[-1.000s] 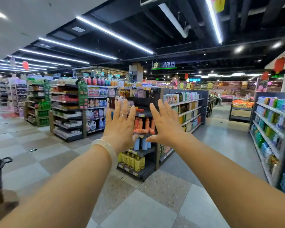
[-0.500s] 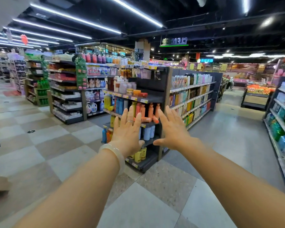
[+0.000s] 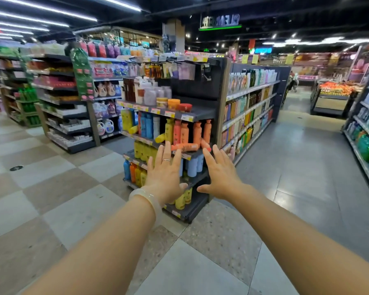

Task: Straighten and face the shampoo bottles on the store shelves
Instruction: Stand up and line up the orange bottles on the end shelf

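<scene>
Both arms reach out at frame centre, left hand [image 3: 165,177] and right hand [image 3: 221,174] spread flat, fingers splayed, holding nothing. Beyond them, on the end shelf [image 3: 197,154], upright shampoo bottles [image 3: 180,130] stand behind an orange bottle [image 3: 184,147] lying toppled.

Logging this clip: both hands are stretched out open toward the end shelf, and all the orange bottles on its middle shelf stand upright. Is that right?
Not quite. Both the left hand and the right hand are open and empty, but the orange bottles are not all upright: the head view shows one fallen orange bottle lying on its side at the shelf's front edge, before the standing orange bottles.
</scene>
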`<control>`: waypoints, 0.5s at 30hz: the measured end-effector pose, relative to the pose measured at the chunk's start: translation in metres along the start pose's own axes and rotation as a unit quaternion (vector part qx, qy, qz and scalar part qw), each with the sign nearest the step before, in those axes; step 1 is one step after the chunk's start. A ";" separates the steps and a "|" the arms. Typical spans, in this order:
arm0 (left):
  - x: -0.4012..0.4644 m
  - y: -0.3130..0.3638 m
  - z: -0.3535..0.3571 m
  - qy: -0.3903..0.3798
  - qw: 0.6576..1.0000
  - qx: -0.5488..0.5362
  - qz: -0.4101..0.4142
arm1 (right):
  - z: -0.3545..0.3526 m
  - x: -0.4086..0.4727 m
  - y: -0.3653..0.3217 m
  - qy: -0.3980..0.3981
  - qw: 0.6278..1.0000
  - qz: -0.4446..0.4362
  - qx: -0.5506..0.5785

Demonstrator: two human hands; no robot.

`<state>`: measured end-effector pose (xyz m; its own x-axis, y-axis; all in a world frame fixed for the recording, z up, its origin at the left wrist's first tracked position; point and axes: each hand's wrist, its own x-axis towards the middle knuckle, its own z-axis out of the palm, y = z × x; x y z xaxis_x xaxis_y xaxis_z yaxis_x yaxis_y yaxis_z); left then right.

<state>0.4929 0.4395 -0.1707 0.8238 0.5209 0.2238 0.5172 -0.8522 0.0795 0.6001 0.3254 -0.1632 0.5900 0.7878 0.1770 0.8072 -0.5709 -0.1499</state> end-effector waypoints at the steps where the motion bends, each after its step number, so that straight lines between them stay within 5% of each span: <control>1: 0.014 -0.003 0.009 -0.007 1.000 -0.001 0.001 | 0.007 0.015 0.004 -0.006 1.000 0.002 0.002; 15: 0.246 -0.001 0.141 -0.088 0.996 -0.027 0.002 | 0.100 0.244 0.128 -0.071 0.996 0.029 0.043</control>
<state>0.7279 0.5751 -0.2531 0.8558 0.5148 0.0506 0.5053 -0.8528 0.1319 0.8458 0.4674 -0.2364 0.6221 0.7825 0.0266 0.7640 -0.5993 -0.2389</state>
